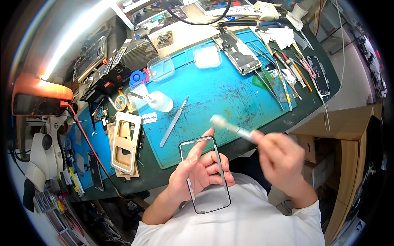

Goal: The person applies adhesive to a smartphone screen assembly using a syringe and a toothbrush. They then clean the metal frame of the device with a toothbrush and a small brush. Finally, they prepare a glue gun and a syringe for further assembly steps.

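A thin black rectangular phone bezel frame (213, 209) with an open middle is in my left hand (191, 176), tilted in front of my shirt. The thumb and fingers of that hand show through the opening and along its sides. My right hand (283, 158) grips a brush (220, 121) with pale bristles, slightly blurred by motion. The bristles are just beyond the frame's top edge, over the blue work mat (193, 119), and look apart from the frame. To the left on the mat lie a scalpel-like metal tool (174, 121) and a razor blade (149, 118).
A white dispenser bottle (161, 101) and clear plastic boxes (207, 56) stand on the mat. A phone body (237, 52) and several tweezers and drivers (283, 78) lie far right. Gold metal moulds (124, 143) and an orange multimeter (41, 96) are at left.
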`<control>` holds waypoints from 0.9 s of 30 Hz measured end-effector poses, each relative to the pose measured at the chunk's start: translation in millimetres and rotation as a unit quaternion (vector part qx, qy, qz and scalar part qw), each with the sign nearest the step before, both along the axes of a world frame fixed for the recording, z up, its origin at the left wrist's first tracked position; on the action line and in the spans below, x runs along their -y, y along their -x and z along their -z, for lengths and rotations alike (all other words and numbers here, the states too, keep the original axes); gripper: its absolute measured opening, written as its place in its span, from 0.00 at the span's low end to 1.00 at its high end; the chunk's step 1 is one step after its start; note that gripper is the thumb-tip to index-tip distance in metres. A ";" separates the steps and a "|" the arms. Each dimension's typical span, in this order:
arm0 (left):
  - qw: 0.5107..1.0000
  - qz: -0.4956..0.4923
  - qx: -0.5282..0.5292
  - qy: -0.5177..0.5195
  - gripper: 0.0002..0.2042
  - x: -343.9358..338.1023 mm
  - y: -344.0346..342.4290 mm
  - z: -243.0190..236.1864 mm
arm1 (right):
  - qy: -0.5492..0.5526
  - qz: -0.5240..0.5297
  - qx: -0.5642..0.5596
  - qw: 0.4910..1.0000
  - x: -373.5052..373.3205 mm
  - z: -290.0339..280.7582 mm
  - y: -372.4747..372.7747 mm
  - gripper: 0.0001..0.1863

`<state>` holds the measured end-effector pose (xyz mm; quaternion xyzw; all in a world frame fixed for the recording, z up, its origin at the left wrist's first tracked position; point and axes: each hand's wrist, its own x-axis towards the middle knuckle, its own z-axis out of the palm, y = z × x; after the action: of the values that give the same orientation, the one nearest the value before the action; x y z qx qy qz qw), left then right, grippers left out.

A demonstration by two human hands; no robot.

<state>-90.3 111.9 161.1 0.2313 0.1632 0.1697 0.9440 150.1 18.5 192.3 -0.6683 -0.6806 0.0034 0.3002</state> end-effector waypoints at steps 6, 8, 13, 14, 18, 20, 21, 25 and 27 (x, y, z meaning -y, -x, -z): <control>1.000 0.019 -0.009 0.019 0.39 0.6 -1.1 -4.7 | 0.035 -0.060 -0.009 0.998 8.1 -7.1 -1.0 0.27; 1.000 0.022 -0.014 0.010 0.39 -0.1 1.6 -2.9 | 0.010 0.004 0.044 0.999 6.4 -5.1 -7.8 0.28; 0.998 0.040 -0.026 0.027 0.39 1.1 4.1 -6.7 | -0.010 -0.007 -0.021 1.000 8.2 -8.0 -9.7 0.26; 0.998 0.043 -0.026 0.030 0.39 1.4 5.0 -5.6 | -0.006 -0.026 -0.031 0.999 8.5 -7.3 -7.4 0.26; 0.998 0.046 -0.032 0.022 0.40 1.5 2.7 -12.2 | 0.011 -0.070 -0.004 0.997 7.7 -1.8 -0.4 0.28; 0.999 0.027 -0.034 0.014 0.40 0.9 8.2 -8.4 | 0.010 -0.041 0.020 0.999 12.1 -1.8 -8.4 0.27; 0.999 0.018 -0.036 0.009 0.41 0.4 10.7 -7.2 | 0.012 -0.021 0.032 0.999 17.2 -3.4 -15.4 0.27; 0.997 0.063 -0.039 0.024 0.41 -1.4 6.3 -10.7 | -0.018 -0.030 0.000 0.999 20.6 -5.4 -19.0 0.27; 0.995 0.085 -0.033 0.028 0.42 -0.6 1.8 -15.0 | 0.006 -0.064 0.001 0.998 15.8 -11.6 -5.7 0.27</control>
<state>-92.1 112.5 176.1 0.2234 0.1790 0.0759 0.9551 155.8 2.8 203.8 -0.6251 -0.7223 0.0265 0.2946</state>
